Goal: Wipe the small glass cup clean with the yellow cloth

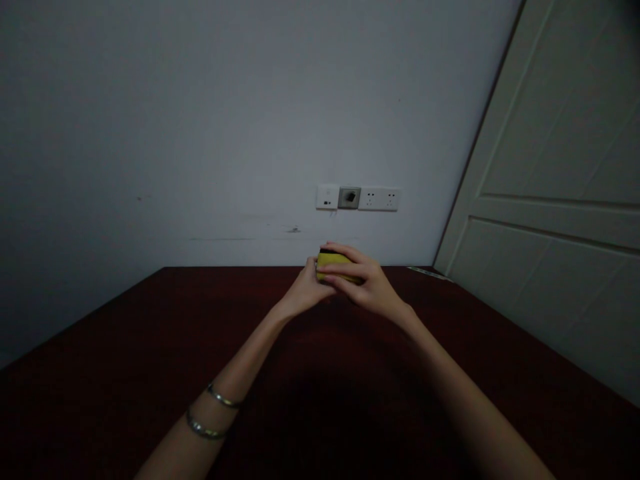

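Observation:
A small yellow block-like object (332,259) with a black strip along its top is raised in front of me, above the far part of the dark red table (165,347). My right hand (364,279) closes around its right side, with fingers across the front and over the top. From the left, my left hand (309,287) grips the same object, its thumb at the left edge. Its other fingers are mostly hidden behind the object and my right hand. Two silvery bangles (206,427) circle my left forearm.
Beyond the table rises a pale wall (225,133) with scuff marks and a row of sockets (379,199). A panelled white door (550,200) stands along the right side. A thin pale strip (430,273) lies at the table's far right corner.

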A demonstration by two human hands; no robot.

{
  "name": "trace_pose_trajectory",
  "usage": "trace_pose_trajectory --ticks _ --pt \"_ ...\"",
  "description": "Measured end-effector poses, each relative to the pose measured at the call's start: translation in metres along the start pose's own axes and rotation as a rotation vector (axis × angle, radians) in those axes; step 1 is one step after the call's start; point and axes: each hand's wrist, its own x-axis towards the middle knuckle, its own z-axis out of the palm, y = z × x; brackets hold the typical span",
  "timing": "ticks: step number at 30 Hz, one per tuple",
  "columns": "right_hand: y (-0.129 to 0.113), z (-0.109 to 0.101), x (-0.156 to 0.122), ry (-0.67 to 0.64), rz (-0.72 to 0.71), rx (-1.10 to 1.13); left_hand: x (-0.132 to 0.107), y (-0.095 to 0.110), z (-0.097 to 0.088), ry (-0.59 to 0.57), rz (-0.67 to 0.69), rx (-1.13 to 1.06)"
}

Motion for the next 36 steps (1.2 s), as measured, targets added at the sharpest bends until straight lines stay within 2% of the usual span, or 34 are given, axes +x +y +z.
trace_pose_trajectory --ticks 2,8,12,16,19,21,26,28,32,34,36 --pt "0.001 0.0 0.001 0.007 0.022 -0.013 -0.001 0.001 0.001 0.016 -0.009 0.031" --pt "0.017 0.002 0.004 0.26 0.239 0.144 -0.004 0.007 0.004 0.063 -0.115 0.008" --pt "0.02 0.0 0.001 0.233 0.229 0.229 -0.003 0.006 0.003 0.022 -0.131 -0.092" --pt "0.012 -0.001 -0.001 0.175 0.136 0.226 -0.003 0.004 -0.001 -0.044 -0.108 -0.273" --pt "0.006 0.001 0.0 0.163 0.102 0.217 -0.004 0.005 -0.002 -0.077 -0.079 -0.324" --pt "0.004 0.003 0.002 0.189 0.115 0.207 -0.004 0.006 -0.003 -0.072 -0.068 -0.325" --pt "0.007 0.01 0.003 0.361 0.172 0.24 -0.003 0.007 -0.002 -0.022 -0.068 -0.32" --pt "0.008 0.01 0.003 0.35 0.163 0.237 -0.003 0.006 -0.002 -0.023 -0.073 -0.324" --pt "0.007 0.007 0.001 0.234 0.116 0.215 -0.002 0.004 -0.002 -0.01 -0.078 -0.329" --pt "0.007 0.007 0.002 0.249 0.134 0.223 -0.002 0.003 -0.002 0.002 -0.071 -0.319" --pt "0.008 0.008 0.003 0.325 0.183 0.226 -0.001 0.003 -0.002 0.001 -0.064 -0.298"
